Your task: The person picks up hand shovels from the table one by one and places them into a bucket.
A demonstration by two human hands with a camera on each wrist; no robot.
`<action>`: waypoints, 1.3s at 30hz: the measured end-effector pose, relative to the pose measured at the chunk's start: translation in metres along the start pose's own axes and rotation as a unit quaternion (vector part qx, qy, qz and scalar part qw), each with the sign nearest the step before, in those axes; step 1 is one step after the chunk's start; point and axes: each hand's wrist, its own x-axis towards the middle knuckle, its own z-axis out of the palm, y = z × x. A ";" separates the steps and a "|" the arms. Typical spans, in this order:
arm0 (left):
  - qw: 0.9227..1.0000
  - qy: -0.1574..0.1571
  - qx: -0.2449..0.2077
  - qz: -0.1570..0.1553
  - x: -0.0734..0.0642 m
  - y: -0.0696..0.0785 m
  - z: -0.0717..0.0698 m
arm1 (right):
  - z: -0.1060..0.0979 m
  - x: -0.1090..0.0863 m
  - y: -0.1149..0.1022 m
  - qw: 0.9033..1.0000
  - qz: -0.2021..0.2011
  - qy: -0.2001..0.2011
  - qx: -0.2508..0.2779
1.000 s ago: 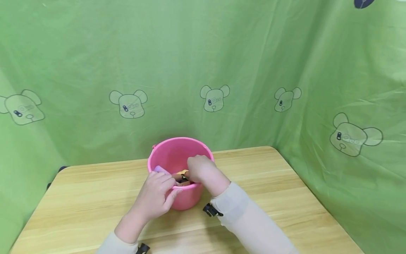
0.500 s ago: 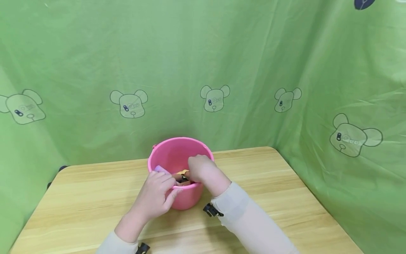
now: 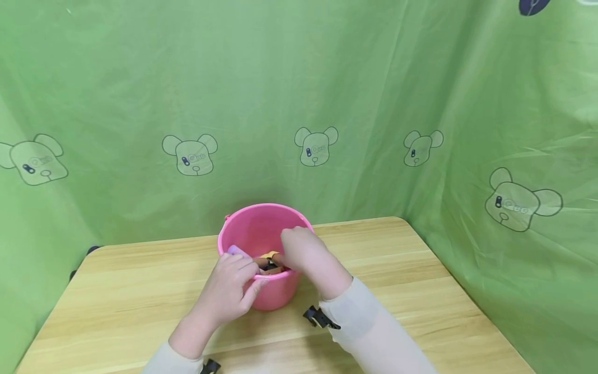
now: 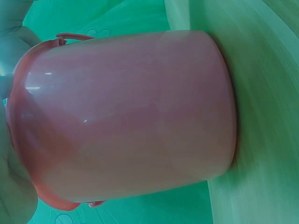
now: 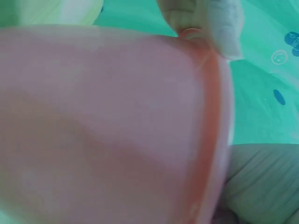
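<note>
A pink plastic bucket (image 3: pixel 275 293) stands upright on the table. My left hand (image 3: pixel 229 285) grips its near left rim, fingers over the edge and thumb outside. In the left wrist view the bucket's wall (image 4: pixel 131 112) fills the middle. My right hand (image 3: pixel 306 254) reaches over the right side of the rim, its fingers hidden inside; whether they hold something is not visible. Inside lie a pale purple piece (image 3: pixel 237 251) beside the left fingers, brown pieces (image 3: pixel 260 262) with dark parts, and a yellow piece (image 3: pixel 269 254). Their kinds cannot be told.
The wooden table (image 3: pixel 402 280) has rounded far corners. Green cloth (image 3: pixel 261 78) printed with bear heads hangs behind it and at both sides. A black buckle (image 3: pixel 320 317) sits at the right wrist, another (image 3: pixel 211 366) at the left.
My right hand and forearm have shifted slightly to the right and lower. The left hand keeps its grip on the bucket's rim, and the bucket stands in the same place.
</note>
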 end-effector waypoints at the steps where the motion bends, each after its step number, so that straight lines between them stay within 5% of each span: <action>1: 1.000 0.001 0.000 0.001 0.000 0.000 0.000 | -0.001 -0.002 0.000 1.000 -0.002 0.006 0.002; 11: 1.000 0.005 0.001 0.004 0.000 0.000 0.000 | 0.000 -0.024 0.004 0.995 -0.056 0.084 0.023; 22: 1.000 0.006 -0.009 0.002 -0.001 0.001 0.001 | 0.015 -0.047 0.014 0.974 -0.145 0.161 0.062; 30: 1.000 -0.003 -0.023 -0.009 -0.001 0.001 0.000 | 0.027 -0.052 0.020 0.959 -0.208 0.181 0.071; 39: 1.000 0.004 -0.015 0.006 -0.002 -0.001 0.000 | 0.033 -0.053 0.026 0.952 -0.216 0.191 0.102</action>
